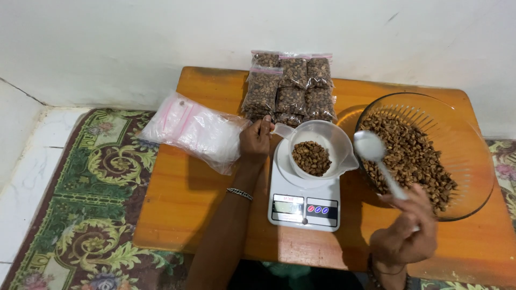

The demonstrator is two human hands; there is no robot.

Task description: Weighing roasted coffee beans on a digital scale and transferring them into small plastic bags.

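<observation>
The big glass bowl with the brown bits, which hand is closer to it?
Right. The right hand holds a white spoon just over the glass bowl's near rim. The left hand is on the far side of the scale, at the white jug's handle.

Evenly lit, soft and fairly bright, from above. Warm glare on the orange table (215,182) near the glass bowl (473,161); soft shadows under the forearms and beside the scale (305,201). Slight wide-angle bending at the edges. Mostly sharp; mild blur on the spoon (371,147).
</observation>
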